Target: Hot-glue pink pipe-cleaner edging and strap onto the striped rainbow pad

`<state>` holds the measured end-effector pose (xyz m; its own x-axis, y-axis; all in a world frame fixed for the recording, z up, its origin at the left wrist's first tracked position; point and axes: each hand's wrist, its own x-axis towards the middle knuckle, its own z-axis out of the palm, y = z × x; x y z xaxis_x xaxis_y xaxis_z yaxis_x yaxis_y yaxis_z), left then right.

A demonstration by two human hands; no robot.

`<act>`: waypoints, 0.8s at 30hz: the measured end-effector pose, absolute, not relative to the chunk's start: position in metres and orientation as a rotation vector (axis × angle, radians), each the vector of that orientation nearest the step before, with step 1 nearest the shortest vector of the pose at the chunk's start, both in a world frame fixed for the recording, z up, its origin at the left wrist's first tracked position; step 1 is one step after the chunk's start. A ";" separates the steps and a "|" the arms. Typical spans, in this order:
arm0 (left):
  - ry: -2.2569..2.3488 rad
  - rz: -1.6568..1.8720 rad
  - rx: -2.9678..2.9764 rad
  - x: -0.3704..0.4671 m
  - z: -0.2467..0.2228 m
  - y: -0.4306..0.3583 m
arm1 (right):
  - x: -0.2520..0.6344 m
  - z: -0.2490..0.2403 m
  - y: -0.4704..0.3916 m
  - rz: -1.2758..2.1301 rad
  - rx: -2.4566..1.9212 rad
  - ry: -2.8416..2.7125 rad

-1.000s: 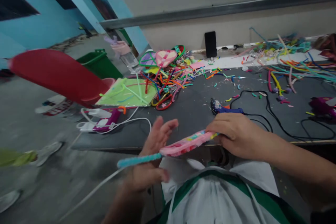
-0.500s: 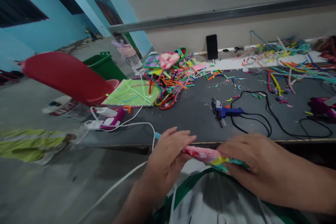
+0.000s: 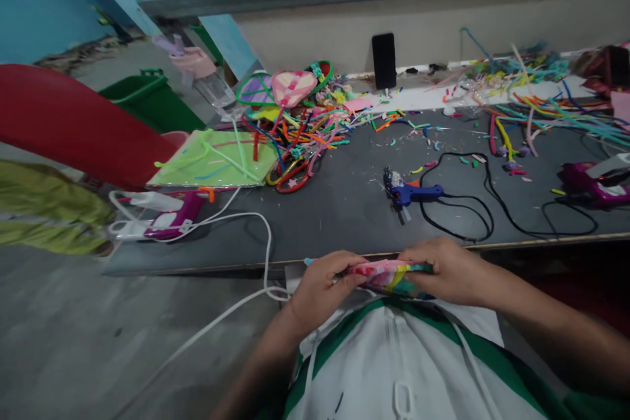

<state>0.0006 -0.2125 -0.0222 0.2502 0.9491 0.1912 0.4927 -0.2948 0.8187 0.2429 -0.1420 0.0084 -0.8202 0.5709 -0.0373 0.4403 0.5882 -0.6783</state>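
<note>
Close in front of my body, by the table's near edge, both hands hold a flat, fuzzy pipe-cleaner craft piece [image 3: 385, 275] in pink, red, yellow and teal. My left hand [image 3: 319, 292] is closed on its left end, thumb below and fingers above. Gripping the other end is my right hand [image 3: 445, 270], its fingers bent over the teal edge. A blue glue gun [image 3: 413, 193] lies on the table beyond my right hand, its black cord looping to the right. The underside of the piece is hidden.
On the grey table [image 3: 339, 210] lie a pipe-cleaner pile [image 3: 305, 134], a green sheet pack [image 3: 221, 161] and two purple devices. A phone [image 3: 384, 60] leans on the wall; a bottle [image 3: 209, 82] stands left. A white cable [image 3: 268, 243] hangs over the edge. Someone's yellow-green trouser leg [image 3: 49, 210] shows left.
My view has tilted down and shifted, so the table sits higher and further left. Both hands still hold the craft piece, now nearer my body and appearing smaller.
</note>
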 end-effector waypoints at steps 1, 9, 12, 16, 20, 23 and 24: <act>1.307 0.915 1.883 0.001 -0.024 -0.213 | 0.243 0.008 -0.142 1.029 -0.846 -2.655; 1.312 0.948 1.874 0.007 -0.042 -0.216 | 0.244 -0.004 -0.143 1.079 -0.881 -2.679; 1.314 0.955 1.874 0.008 -0.043 -0.216 | 0.252 0.005 -0.140 1.197 -0.807 -2.707; 1.334 0.974 1.896 0.007 -0.041 -0.217 | 0.268 0.015 -0.117 1.096 -0.797 -2.605; 1.364 0.984 1.919 0.004 -0.039 -0.218 | 0.273 -0.004 -0.073 0.384 -1.105 -2.562; 1.397 0.992 1.919 0.002 -0.038 -0.220 | 0.265 -0.025 -0.046 0.134 -1.238 -2.677; 1.400 1.002 1.915 0.001 -0.037 -0.220 | 0.262 -0.029 -0.040 0.101 -1.254 -2.710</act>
